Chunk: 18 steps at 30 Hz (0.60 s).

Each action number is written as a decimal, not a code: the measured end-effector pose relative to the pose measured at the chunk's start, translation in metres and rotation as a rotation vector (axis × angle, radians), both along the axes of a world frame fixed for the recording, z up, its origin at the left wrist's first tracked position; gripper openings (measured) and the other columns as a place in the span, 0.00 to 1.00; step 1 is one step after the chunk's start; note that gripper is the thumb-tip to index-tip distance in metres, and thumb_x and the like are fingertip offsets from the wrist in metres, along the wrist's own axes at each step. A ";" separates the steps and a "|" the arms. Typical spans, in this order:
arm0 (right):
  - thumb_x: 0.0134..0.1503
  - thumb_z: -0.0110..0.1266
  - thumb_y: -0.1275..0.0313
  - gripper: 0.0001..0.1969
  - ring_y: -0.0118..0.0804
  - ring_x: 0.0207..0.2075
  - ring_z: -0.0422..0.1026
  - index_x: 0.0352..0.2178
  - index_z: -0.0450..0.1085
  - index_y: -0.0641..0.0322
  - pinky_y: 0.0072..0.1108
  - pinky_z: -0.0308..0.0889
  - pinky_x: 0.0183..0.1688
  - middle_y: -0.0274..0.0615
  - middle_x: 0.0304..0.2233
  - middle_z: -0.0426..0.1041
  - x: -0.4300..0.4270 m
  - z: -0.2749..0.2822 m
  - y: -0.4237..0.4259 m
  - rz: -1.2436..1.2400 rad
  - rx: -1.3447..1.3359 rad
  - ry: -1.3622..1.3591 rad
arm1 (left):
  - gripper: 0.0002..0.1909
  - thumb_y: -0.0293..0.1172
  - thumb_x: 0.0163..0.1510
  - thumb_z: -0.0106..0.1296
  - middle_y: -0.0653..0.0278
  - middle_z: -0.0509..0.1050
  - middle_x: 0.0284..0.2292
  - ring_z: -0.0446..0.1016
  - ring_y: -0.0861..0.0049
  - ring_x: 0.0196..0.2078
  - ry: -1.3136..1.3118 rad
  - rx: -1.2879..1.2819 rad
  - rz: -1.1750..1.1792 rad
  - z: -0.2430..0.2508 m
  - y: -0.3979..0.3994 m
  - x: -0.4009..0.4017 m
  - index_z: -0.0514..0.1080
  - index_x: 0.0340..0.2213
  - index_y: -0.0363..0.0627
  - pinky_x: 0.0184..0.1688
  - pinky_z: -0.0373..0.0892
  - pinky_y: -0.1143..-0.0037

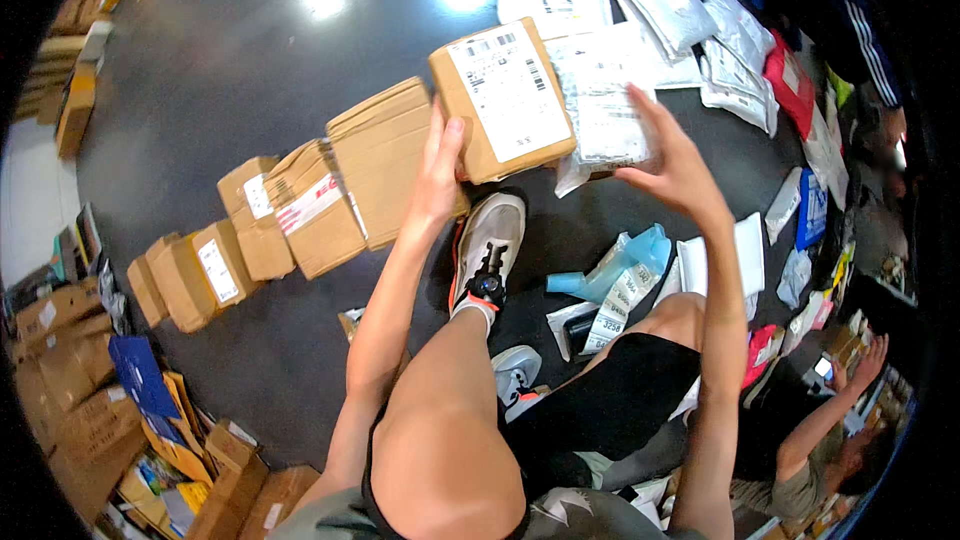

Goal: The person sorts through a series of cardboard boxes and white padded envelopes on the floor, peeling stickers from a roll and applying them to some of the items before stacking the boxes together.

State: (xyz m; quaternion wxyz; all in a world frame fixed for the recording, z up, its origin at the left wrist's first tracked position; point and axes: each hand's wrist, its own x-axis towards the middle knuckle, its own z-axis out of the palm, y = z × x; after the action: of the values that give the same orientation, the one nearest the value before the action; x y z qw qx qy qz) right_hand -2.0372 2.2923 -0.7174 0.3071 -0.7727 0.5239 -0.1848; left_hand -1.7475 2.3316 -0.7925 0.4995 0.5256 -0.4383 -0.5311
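Note:
My left hand (437, 172) lies with its fingers against the left side of a labelled cardboard box (551, 127). That box stands at the right end of a row of brown boxes, beside a plain, larger cardboard box (390, 142). At the box's right is a clear plastic mailer with a white label (611, 120). My right hand (671, 161) is spread at the mailer's right edge, thumb and fingers apart; whether it touches the mailer cannot be told. A taped box with red print (311, 202) and smaller boxes (217, 270) continue the row to the lower left.
White poly mailers (660, 0) lie at the upper right, near a red mailer (790, 79). A roll of numbered labels (621, 307) and a light blue bag (637, 251) are by my knee. Cardboard boxes (82, 405) pile up lower left. Another person's arm (817, 427) shows lower right.

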 end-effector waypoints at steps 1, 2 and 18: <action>0.40 0.64 0.71 0.44 0.48 0.55 0.62 0.59 0.52 0.56 0.30 0.59 0.55 0.48 0.56 0.60 -0.001 0.002 0.000 0.034 -0.063 -0.017 | 0.29 0.43 0.60 0.40 0.51 0.64 0.51 0.62 0.68 0.54 0.028 0.035 -0.002 -0.001 0.014 0.010 0.55 0.54 0.32 0.57 0.55 0.74; 0.43 0.62 0.72 0.40 0.46 0.54 0.64 0.58 0.53 0.60 0.30 0.60 0.55 0.48 0.56 0.60 -0.003 0.009 -0.001 0.040 -0.176 0.017 | 0.28 0.43 0.60 0.39 0.52 0.65 0.50 0.63 0.69 0.53 0.048 0.072 0.004 -0.002 0.030 0.023 0.57 0.54 0.32 0.56 0.56 0.74; 0.55 0.52 0.69 0.15 0.29 0.31 0.72 0.43 0.68 0.67 0.21 0.68 0.36 0.42 0.29 0.74 0.258 0.051 0.052 0.575 0.153 -0.292 | 0.17 0.40 0.59 0.46 0.70 0.71 0.26 0.66 0.87 0.27 -0.251 0.620 0.667 0.034 0.400 0.194 0.71 0.38 0.36 0.29 0.63 0.85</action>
State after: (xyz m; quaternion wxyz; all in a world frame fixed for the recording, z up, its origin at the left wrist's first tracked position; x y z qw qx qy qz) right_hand -1.7793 2.3441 -0.6660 0.4757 -0.8289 0.2473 -0.1597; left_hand -1.5534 2.7321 -0.7589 0.4053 0.8223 -0.1235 -0.3799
